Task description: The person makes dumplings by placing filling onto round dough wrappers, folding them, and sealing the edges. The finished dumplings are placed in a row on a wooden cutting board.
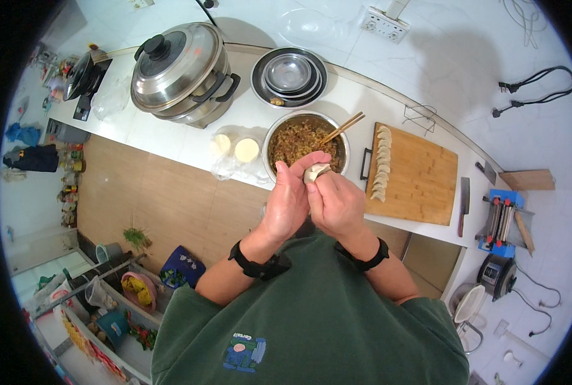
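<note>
Between my two hands is a folded dumpling (316, 172), held over the near rim of a steel bowl of minced filling (298, 139). My left hand (288, 197) is raised with its thumb apart, and its fingers reach behind the dumpling. The fingers of my right hand (336, 202) pinch the wrapper's edge. A pair of wooden chopsticks (346, 126) leans in the filling. To the right, a row of several finished dumplings (382, 163) lies along the left side of a wooden cutting board (420, 173). Two stacks of round wrappers (246, 150) rest on plastic left of the bowl.
A large lidded steel steamer (182, 67) stands back left, beside nested steel bowls (288, 74). Right of the board lie a cleaver (464, 204) and a wire rack (420, 119) behind it. A blue pasta roller machine (502, 221) and a black electric cooker (496, 276) are at far right.
</note>
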Motion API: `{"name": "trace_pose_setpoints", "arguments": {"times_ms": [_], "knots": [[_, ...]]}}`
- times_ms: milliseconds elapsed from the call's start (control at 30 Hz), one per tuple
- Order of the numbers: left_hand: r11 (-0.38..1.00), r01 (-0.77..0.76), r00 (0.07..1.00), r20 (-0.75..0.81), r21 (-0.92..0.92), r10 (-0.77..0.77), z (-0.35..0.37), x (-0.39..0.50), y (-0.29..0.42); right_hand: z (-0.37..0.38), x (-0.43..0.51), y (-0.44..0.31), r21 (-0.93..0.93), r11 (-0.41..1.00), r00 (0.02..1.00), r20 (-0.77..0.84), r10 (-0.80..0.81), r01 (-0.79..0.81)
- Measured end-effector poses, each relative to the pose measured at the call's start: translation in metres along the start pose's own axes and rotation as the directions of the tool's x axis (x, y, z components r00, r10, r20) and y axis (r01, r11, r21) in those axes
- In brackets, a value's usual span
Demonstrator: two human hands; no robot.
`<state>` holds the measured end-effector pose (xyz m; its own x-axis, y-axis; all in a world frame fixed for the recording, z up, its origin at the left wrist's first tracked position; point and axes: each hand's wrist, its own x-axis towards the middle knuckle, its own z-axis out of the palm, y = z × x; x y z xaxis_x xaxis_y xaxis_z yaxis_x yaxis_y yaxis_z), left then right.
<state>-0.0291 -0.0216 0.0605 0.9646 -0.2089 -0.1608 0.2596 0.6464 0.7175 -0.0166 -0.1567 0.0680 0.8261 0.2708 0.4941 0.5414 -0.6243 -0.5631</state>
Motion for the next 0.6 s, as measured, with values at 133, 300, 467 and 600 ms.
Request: {"name": "trace_pose_setpoints", "arguments": {"times_ms": [133,300,467,600], "knots": [[1.0,0.007,1.0,0.019,-0.002,-0.007,0.001,-0.002,0.003,0.002,0.002,0.008,0.137,0.99,0.999,0.007,-0.045,0.043],[1.0,-0.012,1.0,0.01,-0.01,0.012,0.001,-0.003,0.002,0.005,0.003,0.013,0.177,0.983,0.998,0.032,-0.046,0.04],[0.999,-0.042,0.999,0.0,0.006,0.042,-0.003,0.0,0.0,-0.006,0.006,0.006,0.322,0.941,0.992,0.099,0.074,-0.103],[0.999,-0.028,1.0,0.011,0.017,0.028,0.001,-0.004,-0.002,-0.003,0.009,0.001,0.116,0.989,0.996,0.034,0.087,-0.09]]}}
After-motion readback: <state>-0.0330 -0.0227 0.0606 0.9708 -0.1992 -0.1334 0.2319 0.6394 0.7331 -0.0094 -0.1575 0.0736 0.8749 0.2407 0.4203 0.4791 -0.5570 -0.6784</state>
